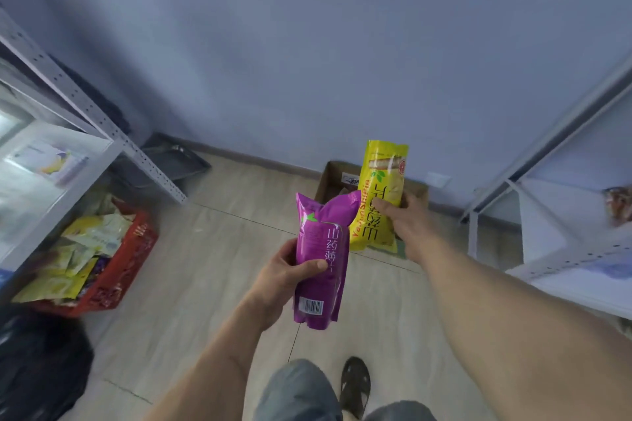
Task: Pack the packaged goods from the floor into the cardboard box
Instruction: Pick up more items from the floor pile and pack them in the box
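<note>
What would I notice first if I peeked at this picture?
Two bright snack bags held up in the middle: a purple packet in the left hand and a yellow packet in the right hand. Behind them, an open cardboard box sits by the wall. At the left, a red crate overflows with more packets.

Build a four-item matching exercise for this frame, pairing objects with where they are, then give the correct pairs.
Things:
1. purple packet
2. yellow packet
3. cardboard box
4. red crate

Places:
A. on the floor by the far wall
B. in the right hand
C. on the floor at left, full of packets
D. in the left hand

Pairs: 1-D, 2-B, 3-A, 4-C
</note>
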